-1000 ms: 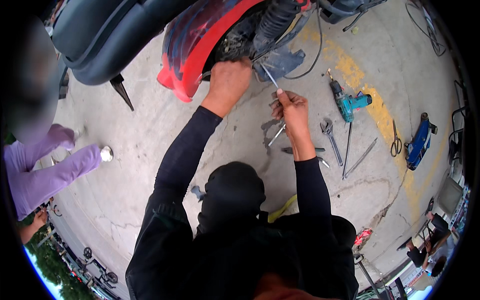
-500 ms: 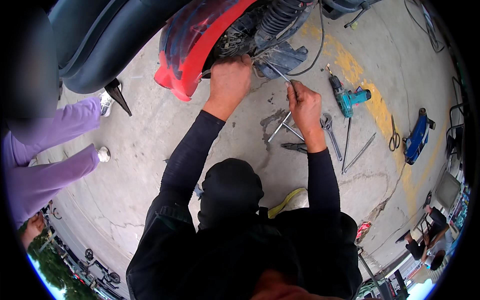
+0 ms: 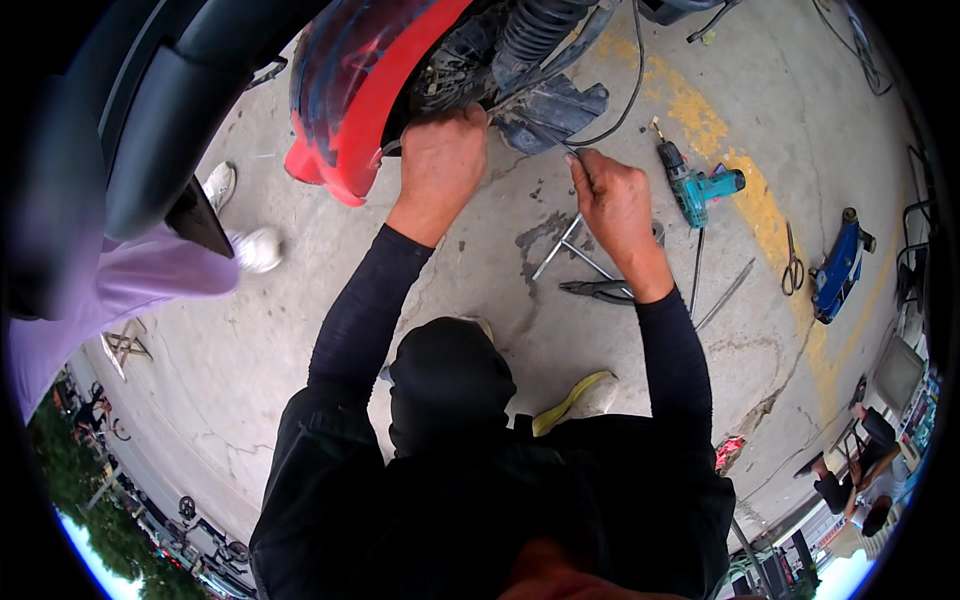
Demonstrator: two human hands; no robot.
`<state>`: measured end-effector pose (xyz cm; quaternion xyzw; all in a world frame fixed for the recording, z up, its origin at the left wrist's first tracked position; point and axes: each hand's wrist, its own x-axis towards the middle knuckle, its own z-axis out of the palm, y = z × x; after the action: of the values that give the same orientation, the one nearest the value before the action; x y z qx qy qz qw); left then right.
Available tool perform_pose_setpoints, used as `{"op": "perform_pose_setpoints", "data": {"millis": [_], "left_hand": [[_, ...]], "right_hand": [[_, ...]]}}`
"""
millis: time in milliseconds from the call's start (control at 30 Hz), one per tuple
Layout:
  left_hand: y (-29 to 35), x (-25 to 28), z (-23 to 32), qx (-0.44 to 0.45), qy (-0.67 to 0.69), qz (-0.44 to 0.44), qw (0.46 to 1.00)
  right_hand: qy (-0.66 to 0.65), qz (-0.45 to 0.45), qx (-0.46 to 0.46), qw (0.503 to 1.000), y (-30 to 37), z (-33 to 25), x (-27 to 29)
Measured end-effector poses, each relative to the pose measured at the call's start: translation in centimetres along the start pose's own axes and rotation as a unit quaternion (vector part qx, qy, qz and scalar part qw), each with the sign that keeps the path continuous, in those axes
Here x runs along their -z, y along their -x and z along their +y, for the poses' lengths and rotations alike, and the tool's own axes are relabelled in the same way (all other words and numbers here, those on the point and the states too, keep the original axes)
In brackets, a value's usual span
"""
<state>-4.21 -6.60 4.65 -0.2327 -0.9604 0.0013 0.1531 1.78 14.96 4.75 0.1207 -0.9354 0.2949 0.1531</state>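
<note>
My left hand (image 3: 440,168) is closed low against the exposed mechanism of a vehicle, beside a red body panel (image 3: 357,150). What its fingers grip is hidden. To its right, my right hand (image 3: 614,208) pinches the near end of a thin metal rod (image 3: 553,138). The rod slants up and left toward a dirty black plate (image 3: 568,108) under a black ribbed boot (image 3: 540,42). Below my right hand lie pliers (image 3: 598,290) and a T-shaped metal tool (image 3: 560,245) on the concrete. An adjustable wrench (image 3: 658,233) is mostly covered by that hand.
A teal cordless drill (image 3: 695,187), scissors (image 3: 792,268) and a blue floor jack (image 3: 842,265) lie to the right. A black cable (image 3: 641,75) loops down from the vehicle. A person in purple trousers (image 3: 160,270) stands at left; another person (image 3: 875,475) sits at lower right.
My right hand has shifted up the rod's line and slightly right, now covering the wrench. My left hand sits slightly further left in the picture. The person in purple has stepped, feet moving right.
</note>
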Motion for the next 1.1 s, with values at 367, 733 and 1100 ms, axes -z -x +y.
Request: {"op": "perform_pose_setpoints", "data": {"millis": [367, 733, 1100], "left_hand": [[0.2, -0.3, 0.2, -0.001, -0.017, 0.029, 0.999], [0.2, -0.1, 0.5, 0.002, -0.02, 0.022, 1.0], [-0.1, -0.1, 0.4, 0.017, -0.02, 0.002, 1.0]], "right_hand": [[-0.228, 0.04, -0.273, 0.934, 2.9, -3.8, -3.9], [-0.26, 0.043, -0.309, 0.914, 2.9, -4.4, -4.4], [-0.059, 0.016, -0.109, 0.992, 0.3, -2.3, -0.9]]}}
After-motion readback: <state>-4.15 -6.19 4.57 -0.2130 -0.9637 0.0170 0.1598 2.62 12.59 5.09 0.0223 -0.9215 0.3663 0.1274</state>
